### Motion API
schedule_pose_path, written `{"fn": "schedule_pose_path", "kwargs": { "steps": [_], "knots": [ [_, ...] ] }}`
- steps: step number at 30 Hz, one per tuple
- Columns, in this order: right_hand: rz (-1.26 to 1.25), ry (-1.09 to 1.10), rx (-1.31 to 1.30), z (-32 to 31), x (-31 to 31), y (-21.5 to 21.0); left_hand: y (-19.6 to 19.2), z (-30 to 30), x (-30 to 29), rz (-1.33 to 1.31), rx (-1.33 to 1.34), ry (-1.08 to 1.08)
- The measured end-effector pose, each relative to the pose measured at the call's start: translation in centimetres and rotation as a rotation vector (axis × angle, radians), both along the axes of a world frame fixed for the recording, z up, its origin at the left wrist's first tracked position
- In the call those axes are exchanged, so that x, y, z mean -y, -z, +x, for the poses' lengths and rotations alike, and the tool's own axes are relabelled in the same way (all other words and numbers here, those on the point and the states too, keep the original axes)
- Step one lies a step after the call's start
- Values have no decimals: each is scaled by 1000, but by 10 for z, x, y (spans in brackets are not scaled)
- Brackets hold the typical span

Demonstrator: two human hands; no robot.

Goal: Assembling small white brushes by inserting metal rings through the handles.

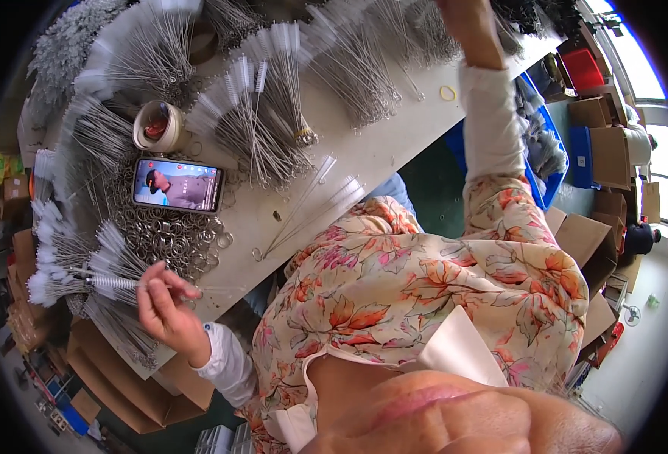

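My left hand point(169, 310) is at the table's near left edge, thumb and fingers pinched around a thin wire brush point(113, 282). The brush's white bristles stick out to the left, beside a heap of similar brushes point(50, 265); a faint thin line shows on the other side of my fingers. My right hand point(470, 26) reaches to the far edge of the view, over the brushes point(425, 34) there. Its fingers are cut off and blurred. Two or three loose brushes point(296, 219) lie near the table's front edge.
A phone point(176, 185) playing a video rests against a pile of metal rings point(171, 238). Behind it stands a round cream container point(158, 127). Bundles of brushes point(250, 125) cover much of the table point(394, 144). A yellow rubber band point(447, 93) lies right; a blue crate point(549, 144) stands beyond.
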State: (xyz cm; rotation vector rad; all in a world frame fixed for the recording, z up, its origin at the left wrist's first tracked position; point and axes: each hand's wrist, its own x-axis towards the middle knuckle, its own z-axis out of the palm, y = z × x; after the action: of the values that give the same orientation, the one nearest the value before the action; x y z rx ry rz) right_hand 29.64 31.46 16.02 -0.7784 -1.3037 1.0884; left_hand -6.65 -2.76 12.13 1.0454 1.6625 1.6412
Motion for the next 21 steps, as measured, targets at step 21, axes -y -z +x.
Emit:
{"fn": "schedule_pose_path", "kwargs": {
  "steps": [21],
  "knots": [
    [212,548,1104,32,-31,55,3,0,-17,-32,-56,-20]
  ]
}}
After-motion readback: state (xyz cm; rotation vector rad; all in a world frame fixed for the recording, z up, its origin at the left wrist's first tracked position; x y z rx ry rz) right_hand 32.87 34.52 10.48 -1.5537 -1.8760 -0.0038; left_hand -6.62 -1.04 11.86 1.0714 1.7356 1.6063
